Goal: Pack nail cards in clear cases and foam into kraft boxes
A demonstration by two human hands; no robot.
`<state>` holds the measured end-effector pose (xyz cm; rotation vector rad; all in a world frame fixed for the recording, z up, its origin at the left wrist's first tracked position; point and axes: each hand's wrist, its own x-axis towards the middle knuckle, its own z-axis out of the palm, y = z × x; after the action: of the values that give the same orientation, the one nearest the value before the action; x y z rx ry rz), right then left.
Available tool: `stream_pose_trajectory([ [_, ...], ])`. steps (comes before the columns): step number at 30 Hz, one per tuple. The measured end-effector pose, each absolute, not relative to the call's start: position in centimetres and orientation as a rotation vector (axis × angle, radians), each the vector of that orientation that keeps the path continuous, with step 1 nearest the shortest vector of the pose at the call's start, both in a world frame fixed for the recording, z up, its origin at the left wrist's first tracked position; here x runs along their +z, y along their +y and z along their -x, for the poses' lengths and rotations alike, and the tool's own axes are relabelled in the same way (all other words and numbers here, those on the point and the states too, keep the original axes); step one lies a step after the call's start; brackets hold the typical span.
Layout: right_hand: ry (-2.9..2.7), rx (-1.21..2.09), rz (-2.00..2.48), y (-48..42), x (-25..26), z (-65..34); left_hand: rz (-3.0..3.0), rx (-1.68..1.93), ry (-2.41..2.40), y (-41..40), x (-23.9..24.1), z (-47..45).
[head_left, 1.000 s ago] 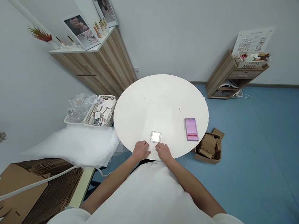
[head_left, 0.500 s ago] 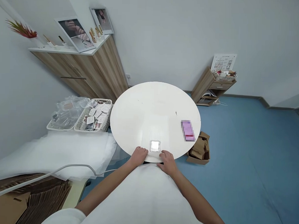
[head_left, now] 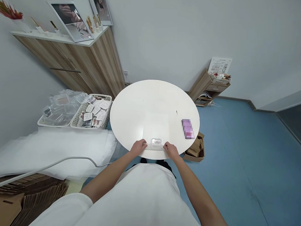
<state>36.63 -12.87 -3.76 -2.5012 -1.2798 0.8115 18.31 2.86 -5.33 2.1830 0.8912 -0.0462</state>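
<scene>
A small clear plastic case (head_left: 156,143) lies at the near edge of a round white table (head_left: 150,106). My left hand (head_left: 138,147) grips its left end and my right hand (head_left: 171,150) grips its right end, fingers curled on it. The case looks tilted or partly opened between my hands; I cannot tell which. A purple card pack (head_left: 187,128) lies on the table's right side, apart from both hands.
Two white baskets (head_left: 91,115) of clear cases and small packets stand left of the table on a white-covered bench. An open cardboard box (head_left: 195,150) sits on the blue floor at the right. A wooden cabinet (head_left: 75,62) stands behind; flat cardboard lies at the lower left.
Both hands moved from resting beside the case to gripping its two ends. The case now looks lifted or tilted at the table's edge. The camera view shifted.
</scene>
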Motion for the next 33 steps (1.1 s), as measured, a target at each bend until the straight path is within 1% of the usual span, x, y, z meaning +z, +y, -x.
stream_pose_trajectory([
  [3, -1.226, 0.806, 2.549, -12.0, -4.1, -36.9, -2.178, -0.045, 0.953, 3.2, -5.7, -18.7],
  [8, -1.178, 0.781, 2.603, -11.4, -4.7, -36.8, -2.314, -0.144, 1.051, 3.0, -5.8, -19.6],
  [13, -1.175, 0.752, 2.637, -11.2, -5.2, -36.2, -2.390, -0.140, 1.039, 2.2, -5.9, -20.2],
  [15, -1.198, 0.619, 2.659, -11.2, -5.4, -35.9, -2.474, -0.068, 0.992, 2.0, -5.8, -20.3],
  [17, -1.241, 0.401, 2.681, -11.1, -5.5, -35.6, -2.625, 0.052, 0.892, 1.9, -5.6, -20.3],
  [19, -1.323, 0.222, 2.686, -11.1, -5.5, -35.4, -2.774, 0.132, 0.718, 1.9, -5.5, -20.4],
  [20, -1.398, 0.187, 2.675, -11.0, -5.5, -35.3, -2.813, 0.127, 0.622, 1.9, -5.4, -20.5],
  [23, -1.661, 0.289, 2.598, -10.9, -5.7, -34.8, -2.785, -0.028, 0.444, 1.8, -5.3, -20.8],
  [26, -1.675, 0.427, 2.568, -11.0, -6.2, -34.3, -2.684, -0.164, 0.497, 1.5, -5.4, -20.9],
  [30, -1.485, 0.500, 2.505, -11.9, -6.7, -33.6, -2.645, -0.176, 0.560, 1.1, -5.7, -20.2],
  [33, -1.515, 0.503, 2.398, -12.7, -6.5, -33.3, -2.612, -0.108, 0.540, 1.1, -5.6, -19.5],
])
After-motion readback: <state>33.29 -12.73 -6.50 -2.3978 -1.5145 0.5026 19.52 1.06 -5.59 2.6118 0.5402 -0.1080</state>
